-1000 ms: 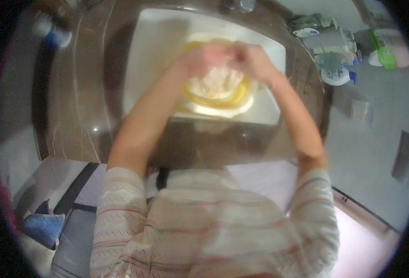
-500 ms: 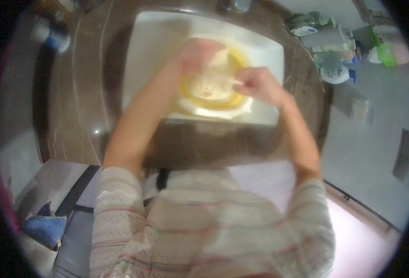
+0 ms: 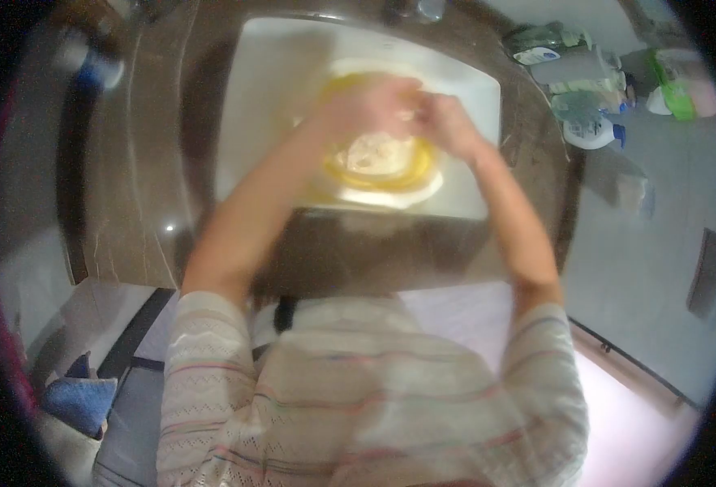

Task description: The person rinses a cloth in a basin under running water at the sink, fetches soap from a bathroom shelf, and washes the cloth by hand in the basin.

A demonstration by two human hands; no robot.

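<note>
A yellow basin (image 3: 420, 172) with whitish, foamy contents (image 3: 374, 154) sits in the white rectangular sink (image 3: 256, 89). Above the far half of the basin is my left hand (image 3: 370, 105), smeared by motion, so its fingers cannot be made out. Close beside it, over the basin's far right part, my right hand (image 3: 447, 123) has its fingers closed. Whatever lies between the two hands is too blurred to tell. The near side of the basin shows below my hands.
Brown veined countertop (image 3: 151, 162) surrounds the sink. Several bottles stand at the right, among them a white one with a blue cap (image 3: 591, 132). A white and blue container (image 3: 102, 69) is at the far left. Blue denim (image 3: 82, 403) lies lower left.
Half a second ago my hands were apart; now they are together again over the basin's far side. My right hand has moved up and slightly left, my left hand to the right.
</note>
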